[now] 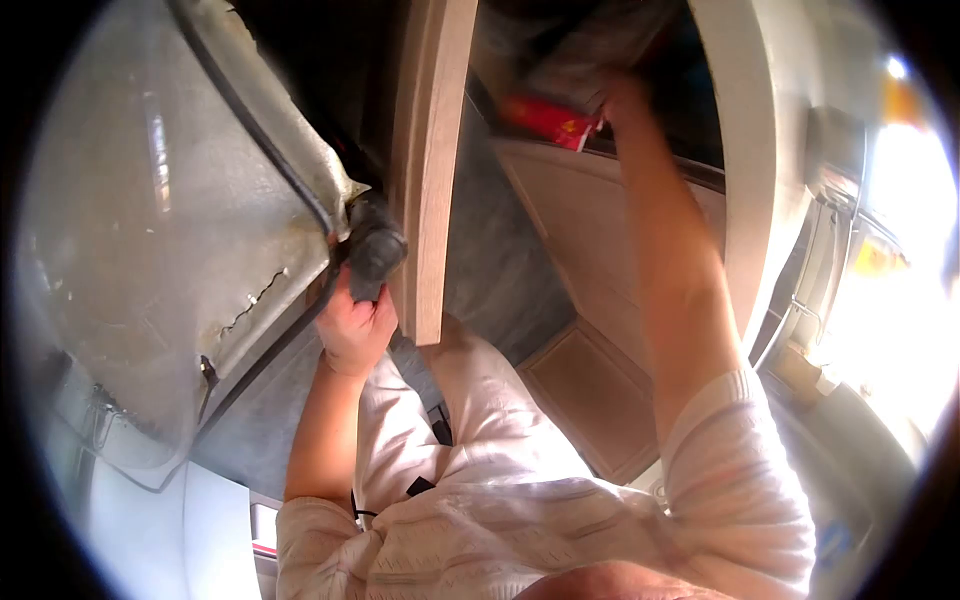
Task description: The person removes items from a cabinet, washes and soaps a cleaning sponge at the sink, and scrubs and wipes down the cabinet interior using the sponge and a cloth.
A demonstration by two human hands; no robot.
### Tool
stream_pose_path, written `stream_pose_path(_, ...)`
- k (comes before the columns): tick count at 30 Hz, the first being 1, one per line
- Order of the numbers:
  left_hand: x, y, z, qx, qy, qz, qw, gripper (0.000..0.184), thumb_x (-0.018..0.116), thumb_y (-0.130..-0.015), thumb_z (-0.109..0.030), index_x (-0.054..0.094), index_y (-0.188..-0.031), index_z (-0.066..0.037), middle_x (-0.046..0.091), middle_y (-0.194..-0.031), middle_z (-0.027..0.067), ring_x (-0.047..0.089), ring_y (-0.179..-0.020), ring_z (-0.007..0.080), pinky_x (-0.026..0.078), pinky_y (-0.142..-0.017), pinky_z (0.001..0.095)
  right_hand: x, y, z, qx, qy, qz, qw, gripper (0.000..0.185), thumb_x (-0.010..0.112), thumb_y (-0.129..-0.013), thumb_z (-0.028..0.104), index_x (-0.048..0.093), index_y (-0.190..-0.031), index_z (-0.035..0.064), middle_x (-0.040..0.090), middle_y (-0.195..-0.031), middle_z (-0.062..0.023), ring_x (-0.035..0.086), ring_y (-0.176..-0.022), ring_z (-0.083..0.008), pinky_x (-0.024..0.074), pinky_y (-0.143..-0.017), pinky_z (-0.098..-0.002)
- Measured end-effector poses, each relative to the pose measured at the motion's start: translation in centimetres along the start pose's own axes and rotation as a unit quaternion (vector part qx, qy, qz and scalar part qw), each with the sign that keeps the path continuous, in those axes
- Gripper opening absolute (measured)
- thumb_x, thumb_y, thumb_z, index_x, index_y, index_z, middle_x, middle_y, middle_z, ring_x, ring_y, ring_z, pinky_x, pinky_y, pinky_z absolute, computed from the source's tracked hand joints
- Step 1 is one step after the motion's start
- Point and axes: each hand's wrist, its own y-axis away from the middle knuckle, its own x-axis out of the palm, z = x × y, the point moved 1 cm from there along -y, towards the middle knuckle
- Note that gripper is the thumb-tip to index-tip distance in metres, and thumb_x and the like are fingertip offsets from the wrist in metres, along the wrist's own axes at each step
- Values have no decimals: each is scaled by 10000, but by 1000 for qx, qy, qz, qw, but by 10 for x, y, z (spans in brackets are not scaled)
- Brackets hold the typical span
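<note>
Beige panel [430,190] separates left hand [355,325] from right hand [622,100].

Dark compartment [697,171], 1 red packet [548,118] at its rim

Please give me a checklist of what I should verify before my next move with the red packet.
1. Right hand is at the red packet: ok.
2. Right fingers grip the packet firmly: cannot tell, they are blurred.
3. Left hand is free to help: not ok, it is at the dark object.
4. No barrier between the hands: not ok, the wood panel stands between them.
5. Inside of the opening is easy to see: not ok, it is dark.
</note>
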Motion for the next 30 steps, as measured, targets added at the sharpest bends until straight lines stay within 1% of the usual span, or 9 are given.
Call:
stream_pose_path(2,5,-2,-3,-23,18,-4,1000,472,773,-653,-140,535,-1026,27,601,-929,136,594,-818,271,468,-735,330,-1,44,2,132,-275,17,952,258,584,-789,63,566,-1033,-22,582,-1017,-166,577,-936,-305,485,-814,-421)
stream_pose_path(4,9,-5,-7,-29,31,5,999,447,767,-662,-137,553,-1020,26,609,-932,135,595,-827,264,468,-735,329,-10,69,-15,206,-228,57,950,217,586,-762,35,597,-968,-31,598,-962,-180,583,-915,-308,483,-816,-410)
stream_pose_path(8,14,-13,-12,-5,30,31,999,433,765,-667,-140,557,-1010,24,619,-935,124,600,-817,258,471,-724,333,-25,69,-21,99,51,258,960,217,620,-728,74,626,-926,-16,618,-900,-160,593,-851,-275,487,-745,-371)
stream_pose_path(11,18,-13,-13,-28,34,40,998,434,768,-664,-144,559,-1007,20,619,-934,126,602,-828,264,473,-723,334,-12,25,-10,-143,407,279,858,218,617,-731,80,626,-929,-11,617,-905,-159,591,-854,-276,483,-748,-376)
stream_pose_path(13,21,-14,-12,-7,13,45,999,428,764,-670,-151,559,-1006,17,627,-902,123,618,-788,260,481,-701,334,3,-4,1,-227,501,246,798,219,614,-732,83,626,-930,-9,617,-908,-158,590,-856,-276,481,-750,-379)
stream_pose_path(18,21,3,-6,-38,4,87,995,454,759,-684,-175,550,-1021,46,633,-865,121,632,-748,252,492,-669,315,40,-57,35,-329,603,200,699,220,609,-736,91,626,-935,-1,615,-916,-157,586,-861,-277,474,-755,-387)
stream_pose_path(20,18,10,7,31,-51,80,995,484,764,-679,-159,536,-1035,76,632,-888,131,633,-748,256,492,-676,302,50,-66,45,-345,615,186,684,221,606,-738,95,626,-936,2,615,-920,-157,584,-863,-277,471,-757,-390)
stream_pose_path(23,18,11,5,-59,66,21,996,417,786,-645,-140,558,-954,22,617,-895,114,617,-758,249,482,-691,314,55,-78,54,-363,627,165,669,222,603,-740,100,626,-939,6,614,-925,-156,582,-866,-278,467,-760,-395)
stream_pose_path(30,12,5,6,19,-22,16,999,410,809,-613,-199,551,-883,-30,581,-798,103,588,-673,264,464,-591,342,58,-98,57,-393,643,122,646,224,595,-745,112,626,-945,16,612,-936,-154,577,-873,-279,457,-767,-406)
